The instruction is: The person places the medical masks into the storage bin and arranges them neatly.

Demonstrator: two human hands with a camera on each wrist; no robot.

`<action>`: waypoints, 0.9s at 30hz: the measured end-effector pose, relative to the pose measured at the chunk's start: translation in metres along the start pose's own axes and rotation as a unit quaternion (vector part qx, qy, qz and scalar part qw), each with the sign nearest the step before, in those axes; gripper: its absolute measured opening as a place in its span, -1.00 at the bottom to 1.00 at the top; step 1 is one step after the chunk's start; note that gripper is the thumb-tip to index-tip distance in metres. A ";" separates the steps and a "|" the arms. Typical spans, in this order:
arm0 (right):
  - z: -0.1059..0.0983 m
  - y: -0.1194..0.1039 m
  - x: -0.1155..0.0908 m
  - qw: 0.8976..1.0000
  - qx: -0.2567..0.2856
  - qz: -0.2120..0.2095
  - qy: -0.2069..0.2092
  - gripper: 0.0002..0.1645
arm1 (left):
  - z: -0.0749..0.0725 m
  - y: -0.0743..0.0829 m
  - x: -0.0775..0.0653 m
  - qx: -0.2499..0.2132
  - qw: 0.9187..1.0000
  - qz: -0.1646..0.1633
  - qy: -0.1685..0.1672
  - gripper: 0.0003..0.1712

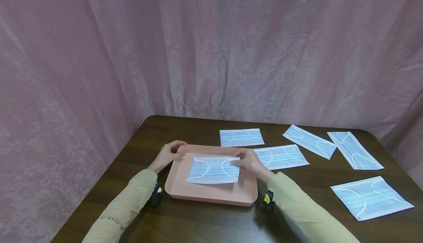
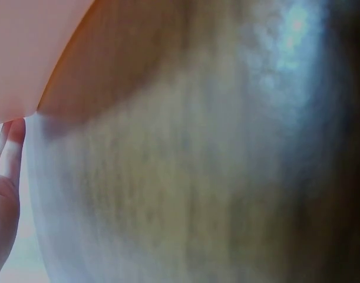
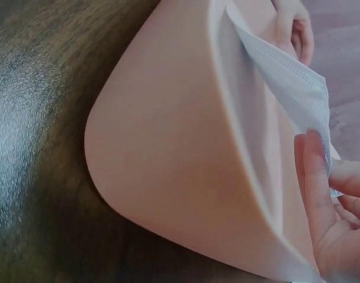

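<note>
Right hand (image 1: 248, 160) pinching blue mask (image 1: 213, 171) over pink tray (image 1: 205, 191), left hand (image 1: 166, 155) gripping tray's left side

Pale yellow sleeves (image 1: 304, 208), dark lettering (image 1: 112, 221) on one, black wrist cameras (image 1: 267, 208).

Can make out dark capitals (image 1: 112, 221) along the left sleeve (image 1: 132, 195), a U and an A among them, but not the whole word. Can read nothing on the tiny yellow tag (image 1: 267, 198) beside the right sleeve (image 1: 300, 206).
</note>
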State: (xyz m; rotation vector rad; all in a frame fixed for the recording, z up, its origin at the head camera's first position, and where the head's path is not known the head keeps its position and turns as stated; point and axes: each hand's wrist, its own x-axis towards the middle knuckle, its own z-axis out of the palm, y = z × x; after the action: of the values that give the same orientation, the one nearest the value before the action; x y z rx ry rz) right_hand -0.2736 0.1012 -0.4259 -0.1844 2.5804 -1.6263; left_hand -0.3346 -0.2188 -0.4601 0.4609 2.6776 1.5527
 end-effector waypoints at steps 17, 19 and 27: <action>0.015 0.008 0.005 0.990 -0.118 -0.076 0.004 -0.83 | 0.000 0.003 -0.002 -0.010 1.000 -0.019 -0.003 -0.49; 0.016 0.008 0.004 0.989 -0.127 -0.076 0.003 -0.82 | 0.001 0.003 -0.002 -0.009 1.000 -0.022 -0.002 -0.49; 0.018 0.009 0.005 0.986 -0.146 -0.077 -0.009 -0.81 | 0.001 0.003 -0.002 0.009 1.000 -0.013 0.008 -0.53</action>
State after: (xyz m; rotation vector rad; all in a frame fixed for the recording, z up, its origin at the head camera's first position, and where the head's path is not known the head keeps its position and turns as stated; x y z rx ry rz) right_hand -0.2762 0.0887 -0.4419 -0.4255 2.8409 -1.2690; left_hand -0.3316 -0.2168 -0.4584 0.4143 2.7007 1.5324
